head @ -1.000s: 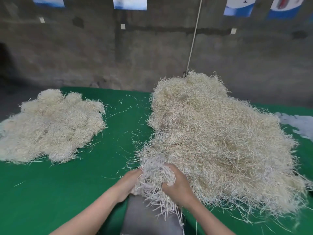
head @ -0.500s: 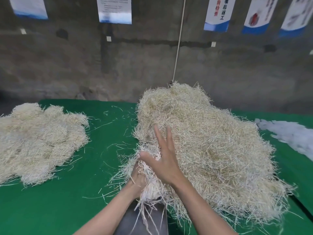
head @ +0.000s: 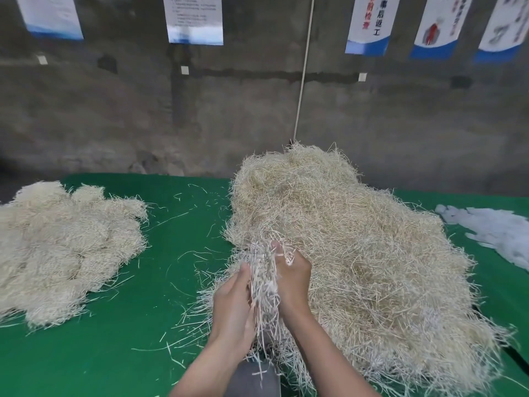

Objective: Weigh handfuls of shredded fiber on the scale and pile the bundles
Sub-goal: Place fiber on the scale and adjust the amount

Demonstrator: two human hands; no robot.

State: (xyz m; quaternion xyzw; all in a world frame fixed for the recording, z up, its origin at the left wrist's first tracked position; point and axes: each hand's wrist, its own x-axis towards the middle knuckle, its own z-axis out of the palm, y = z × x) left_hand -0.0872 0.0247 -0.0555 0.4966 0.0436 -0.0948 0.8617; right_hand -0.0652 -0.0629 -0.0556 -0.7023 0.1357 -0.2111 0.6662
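A big mound of straw-coloured shredded fiber covers the right half of the green table. At its near left edge I hold a pale handful of fiber between both palms. My left hand presses against the handful's left side with its fingers pointing up. My right hand cups the right side, its fingers curled round the strands. A pile of weighed bundles lies at the table's left. A grey surface shows below my wrists; whether it is the scale is unclear.
Loose strands litter the green cloth between the two heaps. White flaky material lies at the far right. A concrete wall with hanging posters stands behind the table, and a thin cord runs down it.
My right hand, spread flat on the mound half a second ago, has come back and closed on the handful. Both hands now clasp it higher up. The camera has tilted up slightly.
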